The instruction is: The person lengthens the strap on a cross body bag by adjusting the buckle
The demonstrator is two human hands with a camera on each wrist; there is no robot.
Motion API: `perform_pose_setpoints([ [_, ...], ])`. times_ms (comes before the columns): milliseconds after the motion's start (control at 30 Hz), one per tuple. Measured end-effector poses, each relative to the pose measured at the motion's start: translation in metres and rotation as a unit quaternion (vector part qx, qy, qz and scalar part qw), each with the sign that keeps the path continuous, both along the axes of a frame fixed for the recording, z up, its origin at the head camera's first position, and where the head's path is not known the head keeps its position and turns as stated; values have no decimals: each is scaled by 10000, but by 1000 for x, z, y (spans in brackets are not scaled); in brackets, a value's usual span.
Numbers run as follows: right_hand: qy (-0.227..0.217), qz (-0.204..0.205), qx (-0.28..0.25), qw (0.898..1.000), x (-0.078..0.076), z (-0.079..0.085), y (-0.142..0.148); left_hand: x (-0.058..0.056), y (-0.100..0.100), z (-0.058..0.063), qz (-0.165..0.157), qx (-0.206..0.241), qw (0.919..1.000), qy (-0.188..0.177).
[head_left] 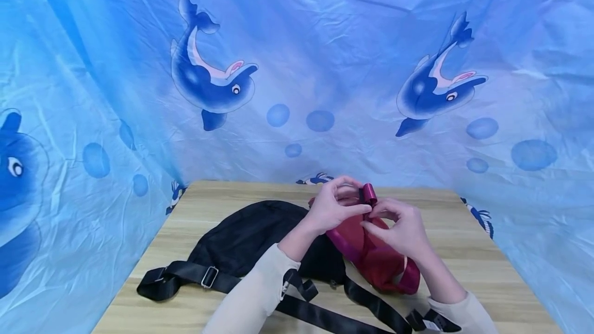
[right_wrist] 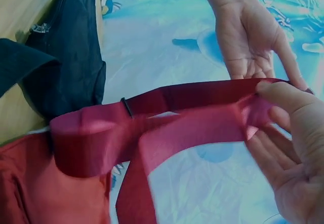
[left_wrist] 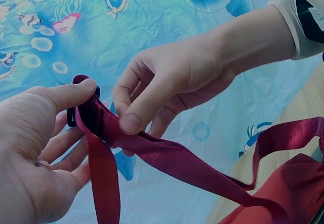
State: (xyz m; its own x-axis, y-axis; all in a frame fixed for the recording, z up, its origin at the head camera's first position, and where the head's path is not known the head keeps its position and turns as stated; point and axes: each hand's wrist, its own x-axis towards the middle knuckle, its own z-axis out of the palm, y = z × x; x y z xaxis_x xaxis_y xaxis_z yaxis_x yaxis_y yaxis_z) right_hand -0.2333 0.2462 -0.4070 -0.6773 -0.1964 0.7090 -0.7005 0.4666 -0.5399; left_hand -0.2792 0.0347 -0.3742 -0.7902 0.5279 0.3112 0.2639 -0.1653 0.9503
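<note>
Above a red fabric bag (head_left: 386, 269), both hands hold its dark red webbing strap (head_left: 369, 194). The left hand (head_left: 331, 207) pinches a fold of the strap between thumb and fingers at a dark buckle (left_wrist: 71, 116), best seen in the left wrist view. A short distance away, the right hand (head_left: 401, 226) pinches the strap between thumb and fingertips. From the hands the strap runs down to the bag, with another length hanging below the left hand. In the right wrist view a thin dark slider (right_wrist: 126, 108) sits on the strap nearer the bag.
A black crescent-shaped bag (head_left: 260, 236) lies on the wooden table (head_left: 468, 251), left of the red one. Its black strap (head_left: 325, 314) with a metal adjuster (head_left: 210, 277) trails along the front. Behind hangs a blue dolphin-printed sheet (head_left: 320, 66).
</note>
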Motion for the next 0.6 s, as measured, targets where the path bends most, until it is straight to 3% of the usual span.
perform_pose_setpoints([
  [133, 22, 1, 263, 9997, 3, 2, 1, 0, -2, -2, 95, 7, 9999, 57],
  [300, -255, 28, 653, 9975, 7, 1, 7, 1, -7, -2, 275, 126, 9995, 134],
  [600, -540, 60, 1333, 9896, 7, -3, 26, 0, -13, -3, 195, -74, 9986, 476],
])
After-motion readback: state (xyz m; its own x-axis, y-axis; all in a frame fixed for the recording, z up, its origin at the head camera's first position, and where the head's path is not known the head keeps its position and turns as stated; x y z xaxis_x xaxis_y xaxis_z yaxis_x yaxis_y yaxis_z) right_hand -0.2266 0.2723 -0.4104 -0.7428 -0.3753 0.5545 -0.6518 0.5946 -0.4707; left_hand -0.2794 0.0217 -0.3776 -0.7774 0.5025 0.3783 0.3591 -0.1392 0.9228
